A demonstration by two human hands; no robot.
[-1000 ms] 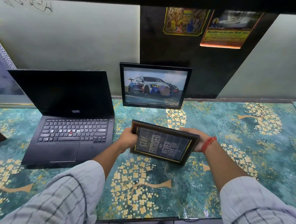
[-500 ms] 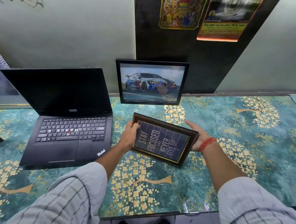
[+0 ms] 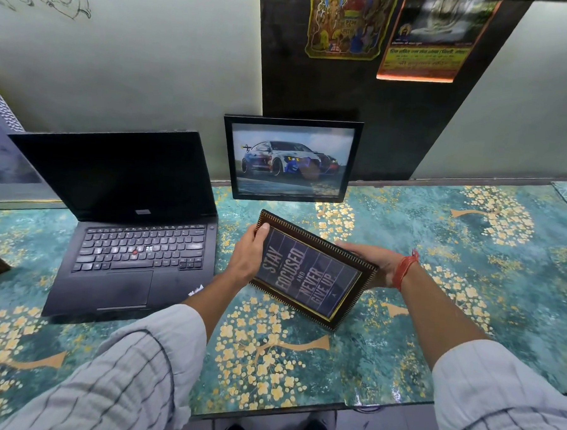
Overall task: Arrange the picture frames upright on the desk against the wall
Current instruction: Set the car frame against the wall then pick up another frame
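Teal marbled worktop scattered with golden blossom trees. The quote frame shows a dark brown ribbed border, gold inner line, pale lettering on slate-blue planks. Black-rimmed car frame: white, blue and red racer. Laptop matte black, red dot mid-keyboard. Sleeves pale grey, dark checked lines; red wrist thread.

Tabletop: glossy printed covering, teal with gold.
Quote frame: dark ribbed moulding, wood-like; reflective glazing.
Car frame: smooth black border, glossy glazing, 12 o'clock.
Laptop: matt black casing.
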